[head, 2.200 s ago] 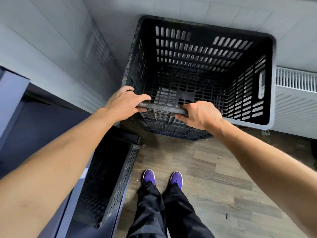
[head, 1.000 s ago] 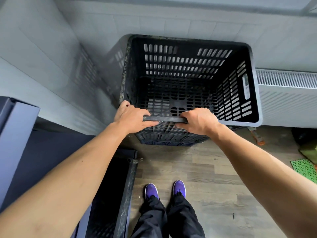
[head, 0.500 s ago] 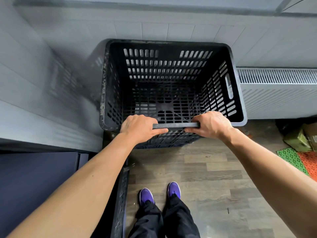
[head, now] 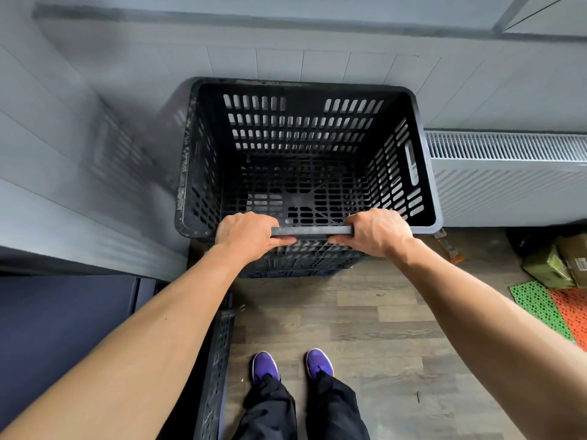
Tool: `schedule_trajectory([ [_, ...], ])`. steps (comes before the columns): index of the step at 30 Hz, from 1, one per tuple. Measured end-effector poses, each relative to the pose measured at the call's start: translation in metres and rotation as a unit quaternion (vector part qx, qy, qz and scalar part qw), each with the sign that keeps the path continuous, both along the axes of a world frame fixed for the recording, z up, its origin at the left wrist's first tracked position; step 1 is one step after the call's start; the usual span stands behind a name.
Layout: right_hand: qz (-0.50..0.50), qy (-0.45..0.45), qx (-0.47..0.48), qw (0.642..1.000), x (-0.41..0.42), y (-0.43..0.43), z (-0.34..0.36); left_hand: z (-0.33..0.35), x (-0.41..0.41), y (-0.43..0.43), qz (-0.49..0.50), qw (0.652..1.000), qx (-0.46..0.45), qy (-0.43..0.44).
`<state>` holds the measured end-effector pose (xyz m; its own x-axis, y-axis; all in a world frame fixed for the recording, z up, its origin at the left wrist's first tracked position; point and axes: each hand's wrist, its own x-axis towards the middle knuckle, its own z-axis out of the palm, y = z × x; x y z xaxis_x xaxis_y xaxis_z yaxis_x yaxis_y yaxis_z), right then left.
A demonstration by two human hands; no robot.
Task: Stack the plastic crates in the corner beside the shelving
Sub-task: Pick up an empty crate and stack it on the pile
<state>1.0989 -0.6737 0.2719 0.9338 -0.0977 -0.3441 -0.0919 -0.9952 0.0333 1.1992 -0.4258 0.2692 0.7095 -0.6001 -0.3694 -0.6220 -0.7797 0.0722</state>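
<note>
Head view, looking down: the corner is formed by two pale panelled walls [head: 95, 128], and the black plastic crate [head: 305, 147] is seen standing in it, its far rim close against the back wall. A second crate [head: 295, 263] can be made out beneath it, only its slotted front showing under the near rim, so the upper one is judged to be seated on a stack. To the right a white radiator [head: 508, 173] is set just beside the crate; to the left a dark blue cabinet [head: 63, 328] is seen, with another dark slotted crate [head: 217, 369] standing on edge against it. Wood-effect floor [head: 381, 328] lies below, with green and orange mats [head: 552, 312] at the right edge.

The near rim of the top crate is held by both hands. The left hand [head: 246, 233] is clenched over the rim, fingers [head: 279, 241] wrapped under it; the right hand [head: 376, 231] is closed on the same rim, well apart from the left.

The crate is judged stiff and fairly light, being empty and perforated throughout, though bulky. The rolled rim gives a firm hold; the slot handle [head: 410, 161] in the right wall would offer another. Dirt on the left rim may make it gritty rather than slippery.
</note>
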Motion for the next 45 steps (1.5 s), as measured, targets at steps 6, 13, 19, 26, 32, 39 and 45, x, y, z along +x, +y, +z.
schedule_trajectory([
  [6, -0.036, 0.013, 0.008, 0.999, -0.009, 0.007, 0.003, 0.006, -0.030, -0.009, 0.083, 0.996, -0.022, -0.015],
  [13, 0.017, -0.002, 0.056, 0.998, -0.017, 0.005, 0.016, 0.020, -0.069, -0.014, 0.100, 0.991, -0.093, 0.008],
  [19, 0.051, 0.018, 0.066, 0.996, -0.025, 0.010, 0.027, 0.042, -0.094, -0.013, 0.164, 0.977, -0.134, 0.035],
  [26, 0.072, 0.029, 0.093, 0.993, -0.036, 0.010, 0.036, 0.063, -0.119, -0.004, 0.231, 0.962, -0.116, 0.084],
  [32, 0.091, 0.002, 0.109, 0.990, -0.048, 0.000, 0.037, 0.067, -0.144, -0.007, 0.251, 0.955, -0.132, 0.087],
  [39, 0.056, 0.012, 0.096, 0.994, -0.067, -0.044, 0.040, 0.065, -0.151, -0.019, 0.253, 0.951, -0.149, 0.096],
  [45, 0.026, 0.007, 0.075, 0.997, -0.067, -0.066, 0.048, 0.065, -0.130, -0.050, 0.230, 0.955, -0.161, 0.100],
])
